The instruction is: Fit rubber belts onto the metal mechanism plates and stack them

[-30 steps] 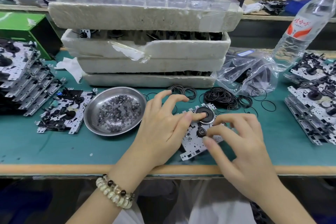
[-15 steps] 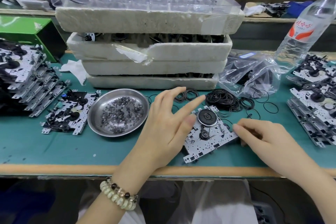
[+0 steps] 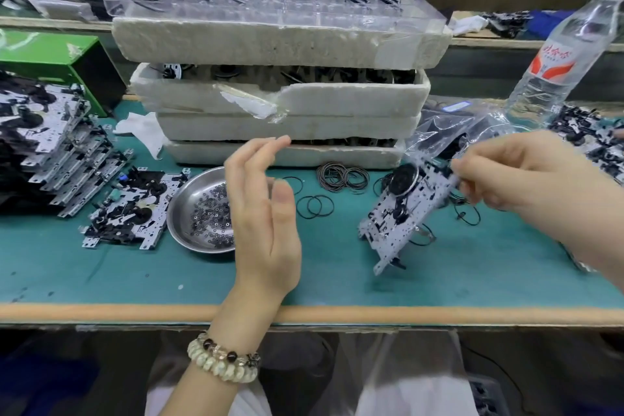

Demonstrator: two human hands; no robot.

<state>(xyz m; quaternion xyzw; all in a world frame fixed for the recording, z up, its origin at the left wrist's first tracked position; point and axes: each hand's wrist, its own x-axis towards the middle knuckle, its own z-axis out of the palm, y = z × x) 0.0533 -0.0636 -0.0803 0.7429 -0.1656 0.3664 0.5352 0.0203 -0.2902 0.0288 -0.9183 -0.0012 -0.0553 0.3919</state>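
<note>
My right hand (image 3: 526, 179) pinches the far edge of a metal mechanism plate (image 3: 401, 213) and holds it tilted above the green mat, its black flywheel facing me. My left hand (image 3: 263, 213) hovers empty over the mat with straight, relaxed fingers, edge-on, partly covering the steel dish (image 3: 199, 213). Loose black rubber belts (image 3: 342, 176) lie on the mat behind the plate, with a pair of belts (image 3: 314, 206) nearer. A stack of plates (image 3: 57, 159) stands at the left and another stack of plates (image 3: 594, 142) at the right.
Stacked foam trays (image 3: 280, 101) of parts fill the back centre. A single plate (image 3: 131, 209) lies beside the dish of small washers. A clear bag (image 3: 449, 132) of belts and a water bottle (image 3: 557, 54) stand at the back right. A green box (image 3: 50, 54) sits far left.
My right hand took the plate by its far edge and lifted it off the mat, tilting it toward the right. My left hand let go, rose and opened.
</note>
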